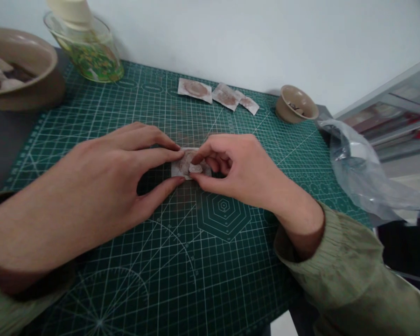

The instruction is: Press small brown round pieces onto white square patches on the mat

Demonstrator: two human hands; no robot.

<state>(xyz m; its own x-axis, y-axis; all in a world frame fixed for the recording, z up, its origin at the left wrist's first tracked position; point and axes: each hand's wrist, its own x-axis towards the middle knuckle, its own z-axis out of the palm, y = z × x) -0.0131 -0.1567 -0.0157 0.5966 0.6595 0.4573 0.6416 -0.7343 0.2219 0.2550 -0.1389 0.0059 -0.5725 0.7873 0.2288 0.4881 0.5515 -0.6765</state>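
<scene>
A small pale rectangular sheet (178, 171) with a brownish smudged patch lies on the green cutting mat (154, 289). My left hand (115, 163) comes in from the left, its fingertips on the far edge and its thumb on the near edge, gripping the sheet between them. Over the sheet, my right hand (234, 163) pinches a small whitish piece (195, 168) between thumb and index finger. The piece seems to touch the smudged patch; its underside is hidden. The other right fingers are curled in, partly covering the sheet's right end.
More smudged sheets (195, 90) lie along the mat's back. A large brown bowl (45, 93) with pale pieces and a glass vessel (94, 56) holding a white-topped container (72, 14) stand back left. A smaller bowl (294, 105) and a clear plastic bag (364, 168) are at right.
</scene>
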